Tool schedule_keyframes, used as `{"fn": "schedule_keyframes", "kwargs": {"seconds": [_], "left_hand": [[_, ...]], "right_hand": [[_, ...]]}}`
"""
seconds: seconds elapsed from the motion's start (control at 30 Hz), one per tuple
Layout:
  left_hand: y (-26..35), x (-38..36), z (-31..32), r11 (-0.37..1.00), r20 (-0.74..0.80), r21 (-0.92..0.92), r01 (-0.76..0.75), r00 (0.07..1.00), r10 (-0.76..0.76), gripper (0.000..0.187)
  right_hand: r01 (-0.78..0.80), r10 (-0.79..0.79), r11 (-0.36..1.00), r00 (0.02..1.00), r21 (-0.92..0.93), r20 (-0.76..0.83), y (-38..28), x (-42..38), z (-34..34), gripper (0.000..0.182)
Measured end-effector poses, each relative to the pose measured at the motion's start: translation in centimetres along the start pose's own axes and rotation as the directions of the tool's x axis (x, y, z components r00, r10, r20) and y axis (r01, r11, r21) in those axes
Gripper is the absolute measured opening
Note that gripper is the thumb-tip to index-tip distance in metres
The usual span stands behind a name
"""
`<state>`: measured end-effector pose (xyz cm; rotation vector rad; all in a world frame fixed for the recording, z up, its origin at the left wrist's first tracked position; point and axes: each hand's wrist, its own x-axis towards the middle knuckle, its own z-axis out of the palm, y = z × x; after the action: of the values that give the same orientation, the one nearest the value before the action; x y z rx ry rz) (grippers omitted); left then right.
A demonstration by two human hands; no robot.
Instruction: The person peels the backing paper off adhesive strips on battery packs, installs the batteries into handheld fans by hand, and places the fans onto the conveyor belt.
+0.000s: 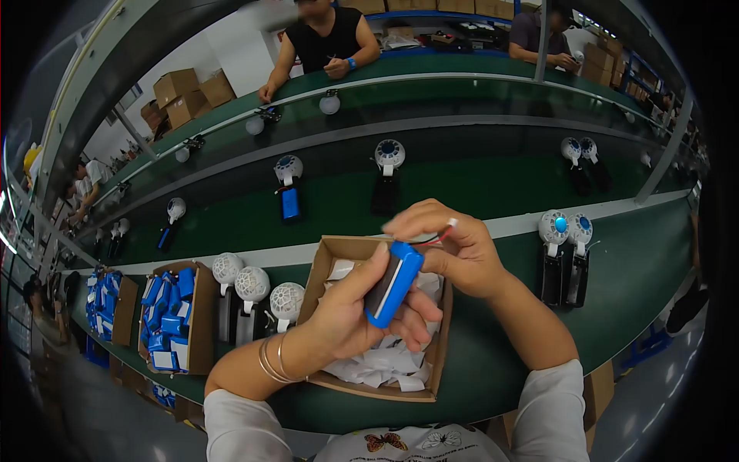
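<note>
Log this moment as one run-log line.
left hand: holds blue battery | right hand: pinches its wires | below: cardboard box of white paper scraps | left: box of blue batteries

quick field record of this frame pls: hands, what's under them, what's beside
left hand: holds blue battery
right hand: pinches the battery's wires
under hands: open box of white paper scraps
left of box: three white fans, box of blue batteries
right: two fans with blue centres
across belt: seated person
</note>
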<state>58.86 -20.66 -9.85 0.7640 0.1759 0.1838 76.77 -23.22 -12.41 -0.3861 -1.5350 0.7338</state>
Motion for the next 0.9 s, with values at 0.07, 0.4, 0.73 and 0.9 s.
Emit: {"fn": "schedule_keyframes", "kwargs": {"seconds": [0.07,0.4,0.73,0.9], "left_hand": [[-0.2,-0.8,0.5,0.972,-0.182,0.148,-0.181,0.961,0.207,0.044],[-2.2,0.0,0.8,0.939,-0.27,0.248,-0.238,0.914,0.303,0.054],[-2.9,1.1,0.3,0.942,-0.368,0.301,-0.147,0.893,0.257,0.054],[-3.3,2.1,-0.2,0.96,-0.354,0.202,-0.195,0.899,0.257,0.047]], "right_hand": [[-0.137,0.082,0.979,0.942,-0.151,-0.324,-1.4,-0.1,0.9,0.023],[0.204,-0.285,0.532,0.957,-0.822,0.053,-1.9,-2.1,0.1,0.023],[0.291,-0.327,0.478,0.935,-0.829,0.14,-1.8,-2.5,-1.1,0.021],[0.213,-0.237,0.528,0.967,-0.822,0.098,-1.4,-2.6,-1.0,0.018]]}}
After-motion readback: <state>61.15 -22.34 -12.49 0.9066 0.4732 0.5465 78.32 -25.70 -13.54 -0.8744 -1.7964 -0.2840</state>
